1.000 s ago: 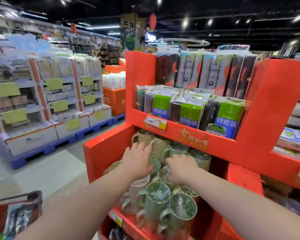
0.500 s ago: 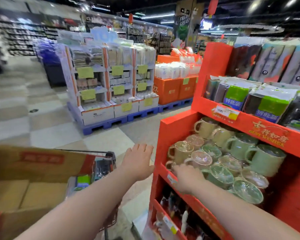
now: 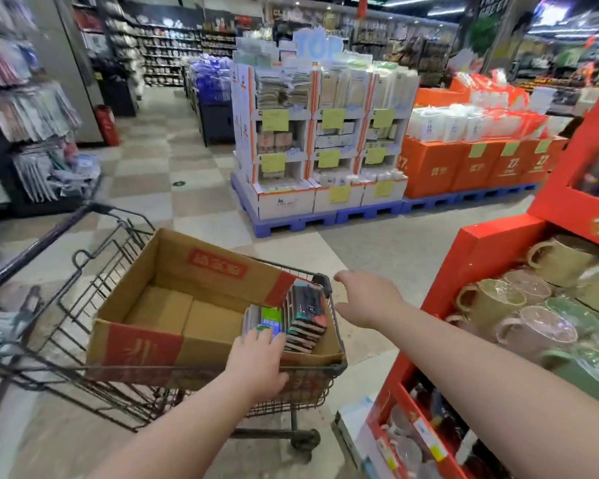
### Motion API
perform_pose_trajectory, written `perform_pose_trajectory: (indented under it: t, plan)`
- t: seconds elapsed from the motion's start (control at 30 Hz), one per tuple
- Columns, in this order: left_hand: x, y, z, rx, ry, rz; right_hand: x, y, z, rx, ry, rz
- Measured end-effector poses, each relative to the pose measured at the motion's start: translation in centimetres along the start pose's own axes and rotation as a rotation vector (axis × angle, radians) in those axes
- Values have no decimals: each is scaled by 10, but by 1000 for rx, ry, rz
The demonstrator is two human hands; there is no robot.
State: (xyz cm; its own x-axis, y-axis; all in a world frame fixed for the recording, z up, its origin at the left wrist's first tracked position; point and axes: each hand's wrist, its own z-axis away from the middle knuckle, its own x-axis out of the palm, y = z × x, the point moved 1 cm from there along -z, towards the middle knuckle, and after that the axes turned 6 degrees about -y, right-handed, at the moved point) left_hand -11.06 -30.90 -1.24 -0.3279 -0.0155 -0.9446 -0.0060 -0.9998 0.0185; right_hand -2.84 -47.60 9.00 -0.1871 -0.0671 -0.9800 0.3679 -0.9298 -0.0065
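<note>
A black wire shopping cart [image 3: 83,326] stands at the lower left and carries an open cardboard box [image 3: 173,305]. In the box's near right corner stand several flat packs [image 3: 303,314], dark and green. My left hand [image 3: 256,361] reaches into the box with its fingers lying on the tops of the green packs. Beside the cart's right rim my right hand [image 3: 367,300] hovers in the air, open, palm down, holding nothing.
A red cardboard display [image 3: 481,257] at the right holds several wrapped mugs [image 3: 491,299], tan, pink and green. White product stands [image 3: 322,140] and orange boxes [image 3: 464,164] sit on blue pallets across the tiled aisle. Hanging goods fill the left rack [image 3: 32,115].
The view has swung left from the mug display to the cart. Both hands left the mugs; my left hand went down into the box onto the packs, my right moved beside the cart.
</note>
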Motion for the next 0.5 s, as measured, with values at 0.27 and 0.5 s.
perform_pose_trajectory:
  t: [0.27, 0.5]
  plan:
    - [-4, -47, -27, -100, -13, 31, 6, -38, -79, -143, -26, -24]
    - [-36, -71, -98, -182, -15, 23, 50, -27, -152, -221, -161, -35]
